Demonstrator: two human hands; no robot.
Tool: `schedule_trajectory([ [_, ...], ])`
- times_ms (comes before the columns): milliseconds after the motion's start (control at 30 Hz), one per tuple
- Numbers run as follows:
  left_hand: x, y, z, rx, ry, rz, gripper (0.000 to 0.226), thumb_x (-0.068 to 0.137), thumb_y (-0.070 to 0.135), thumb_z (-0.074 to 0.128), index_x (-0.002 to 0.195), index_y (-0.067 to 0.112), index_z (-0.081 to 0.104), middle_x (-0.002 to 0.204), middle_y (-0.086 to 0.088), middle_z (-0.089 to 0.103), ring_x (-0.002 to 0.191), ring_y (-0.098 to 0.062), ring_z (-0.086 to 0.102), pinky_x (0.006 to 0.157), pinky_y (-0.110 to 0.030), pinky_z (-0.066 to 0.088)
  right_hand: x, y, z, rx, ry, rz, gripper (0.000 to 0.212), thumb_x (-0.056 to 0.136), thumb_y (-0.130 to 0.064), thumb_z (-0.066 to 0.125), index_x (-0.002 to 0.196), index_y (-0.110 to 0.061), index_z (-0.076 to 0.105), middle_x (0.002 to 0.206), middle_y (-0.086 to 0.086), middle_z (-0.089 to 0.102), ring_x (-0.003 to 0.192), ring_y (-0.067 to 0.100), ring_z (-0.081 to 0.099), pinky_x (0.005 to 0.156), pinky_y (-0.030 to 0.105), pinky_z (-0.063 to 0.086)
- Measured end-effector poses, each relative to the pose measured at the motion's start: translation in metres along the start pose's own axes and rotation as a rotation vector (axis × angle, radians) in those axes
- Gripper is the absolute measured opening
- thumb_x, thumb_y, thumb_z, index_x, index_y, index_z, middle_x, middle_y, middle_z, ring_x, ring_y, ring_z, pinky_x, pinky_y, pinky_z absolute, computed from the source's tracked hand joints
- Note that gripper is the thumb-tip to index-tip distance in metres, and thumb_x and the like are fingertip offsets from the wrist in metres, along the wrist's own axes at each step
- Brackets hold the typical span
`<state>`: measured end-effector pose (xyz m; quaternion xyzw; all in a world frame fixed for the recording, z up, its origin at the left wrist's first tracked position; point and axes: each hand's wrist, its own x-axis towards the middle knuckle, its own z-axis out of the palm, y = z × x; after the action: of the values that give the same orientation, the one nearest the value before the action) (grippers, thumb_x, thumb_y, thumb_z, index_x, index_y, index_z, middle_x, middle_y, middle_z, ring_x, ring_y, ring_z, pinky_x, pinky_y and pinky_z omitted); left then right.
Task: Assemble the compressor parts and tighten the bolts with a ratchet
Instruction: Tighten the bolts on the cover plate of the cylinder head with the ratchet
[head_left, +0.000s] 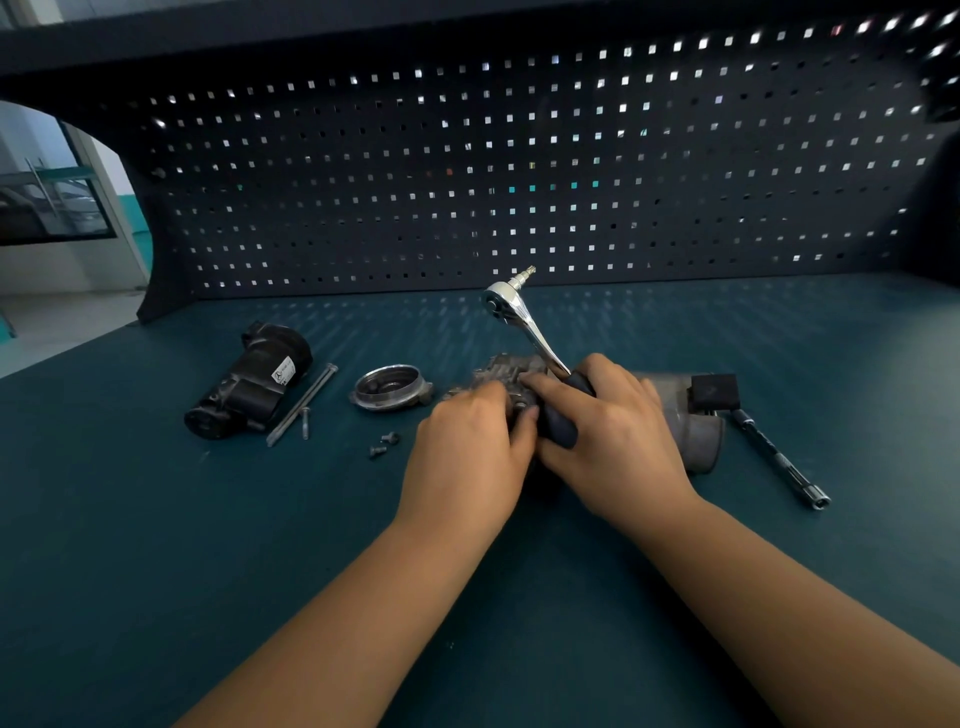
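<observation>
A grey metal compressor body (691, 431) lies on the green bench, mostly hidden under both hands. My right hand (608, 421) grips the dark handle of a chrome ratchet (519, 317), whose head points up and away with a bit on top. My left hand (467, 441) rests on the compressor's left end (498, 371), fingers curled against it; what they hold is hidden. A round metal cover (389, 387) lies just left of the hands. Two small bolts (383, 444) sit in front of the cover.
A black cylindrical motor part (249, 382) lies at the left with two long bolts (301, 405) beside it. An extension bar (779, 457) and a small black block (714, 392) lie at the right. A dark pegboard (519, 171) stands behind the bench.
</observation>
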<state>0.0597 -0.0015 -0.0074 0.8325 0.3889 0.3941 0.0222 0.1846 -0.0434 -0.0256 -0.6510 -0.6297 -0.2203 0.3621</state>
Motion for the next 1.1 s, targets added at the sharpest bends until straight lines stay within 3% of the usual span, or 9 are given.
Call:
schedule_trajectory([
  [233, -0.002, 0.001, -0.003, -0.081, -0.03, -0.092, 0.029, 0.084, 0.043, 0.057, 0.077, 0.015, 0.056, 0.069, 0.005, 0.059, 0.07, -0.016, 0.056, 0.061, -0.031, 0.045, 0.0, 0.0, -0.002, 0.0, -0.009, -0.017, 0.047, 0.063, -0.014, 0.079, 0.109, -0.011, 0.07, 0.08, 0.014, 0.054, 0.074, 0.034, 0.057, 0.066, 0.034, 0.033],
  [400, -0.002, -0.001, -0.005, -0.32, -0.127, -0.226, 0.032, 0.089, 0.04, 0.053, 0.064, 0.021, 0.059, 0.055, 0.007, 0.059, 0.059, -0.005, 0.056, 0.05, -0.013, 0.04, 0.001, -0.001, -0.013, 0.026, -0.081, -0.045, 0.049, 0.072, -0.023, 0.077, 0.118, -0.013, 0.066, 0.083, 0.009, 0.048, 0.078, 0.032, 0.056, 0.068, 0.034, 0.036],
  [533, 0.0, -0.004, -0.005, -0.409, -0.162, -0.261, 0.034, 0.09, 0.036, 0.056, 0.061, 0.02, 0.06, 0.057, 0.005, 0.064, 0.054, -0.002, 0.057, 0.05, -0.012, 0.039, 0.009, 0.01, -0.052, 0.175, -0.249, -0.048, 0.064, 0.086, -0.009, 0.055, 0.139, -0.041, 0.037, 0.087, 0.001, 0.049, 0.082, 0.02, 0.051, 0.078, 0.038, 0.046],
  [600, 0.0, -0.005, -0.005, -0.49, -0.205, -0.304, 0.036, 0.091, 0.035, 0.056, 0.061, 0.018, 0.063, 0.057, 0.004, 0.066, 0.048, -0.001, 0.055, 0.05, -0.014, 0.039, 0.014, 0.015, -0.077, 0.224, -0.287, 0.011, 0.079, 0.086, -0.011, 0.053, 0.141, -0.055, 0.016, 0.083, -0.012, 0.056, 0.074, 0.007, 0.051, 0.078, 0.02, 0.042],
  [667, -0.001, -0.007, -0.008, -0.597, -0.278, -0.371, 0.034, 0.092, 0.033, 0.055, 0.065, 0.015, 0.066, 0.06, 0.005, 0.068, 0.043, 0.001, 0.051, 0.049, -0.016, 0.039, 0.014, 0.019, -0.097, 0.191, -0.279, 0.032, 0.065, 0.082, -0.015, 0.063, 0.132, -0.048, 0.037, 0.08, -0.026, 0.061, 0.076, 0.003, 0.055, 0.075, 0.009, 0.04],
  [767, -0.001, -0.007, -0.014, -0.832, -0.395, -0.563, 0.026, 0.095, 0.022, 0.048, 0.076, 0.013, 0.065, 0.064, 0.004, 0.071, 0.042, -0.001, 0.05, 0.04, -0.012, 0.034, 0.009, 0.015, -0.122, 0.284, -0.265, 0.075, 0.024, 0.071, -0.025, 0.076, 0.087, -0.037, 0.063, 0.079, -0.026, 0.068, 0.07, 0.001, 0.064, 0.062, 0.02, 0.05],
  [867, 0.002, -0.005, -0.023, -1.171, -0.5, -0.833, 0.028, 0.097, 0.021, 0.042, 0.079, 0.011, 0.061, 0.064, -0.002, 0.071, 0.045, -0.008, 0.056, 0.037, -0.014, 0.032, 0.011, 0.011, -0.138, 0.351, -0.335, 0.094, 0.028, 0.056, -0.045, 0.078, 0.082, -0.042, 0.069, 0.073, -0.013, 0.068, 0.049, 0.004, 0.058, 0.043, 0.023, 0.047],
  [967, 0.001, -0.002, -0.028, -1.445, -0.607, -0.947, 0.031, 0.092, 0.027, 0.051, 0.07, 0.011, 0.066, 0.064, -0.003, 0.064, 0.055, -0.014, 0.054, 0.041, -0.014, 0.04, 0.019, 0.006, -0.141, 0.354, -0.449, 0.011, 0.028, 0.057, -0.03, 0.083, 0.082, -0.037, 0.072, 0.08, -0.007, 0.065, 0.061, 0.008, 0.061, 0.051, 0.015, 0.045],
  [1100, -0.001, -0.005, -0.026, -1.467, -0.721, -0.928, 0.043, 0.089, 0.017, 0.055, 0.05, 0.013, 0.071, 0.068, -0.002, 0.056, 0.069, -0.014, 0.051, 0.041, -0.014, 0.04, 0.028, 0.001, -0.142, 0.322, -0.466, -0.005, 0.032, 0.055, -0.024, 0.084, 0.082, -0.037, 0.071, 0.078, -0.01, 0.067, 0.064, 0.004, 0.063, 0.053, 0.008, 0.044],
])
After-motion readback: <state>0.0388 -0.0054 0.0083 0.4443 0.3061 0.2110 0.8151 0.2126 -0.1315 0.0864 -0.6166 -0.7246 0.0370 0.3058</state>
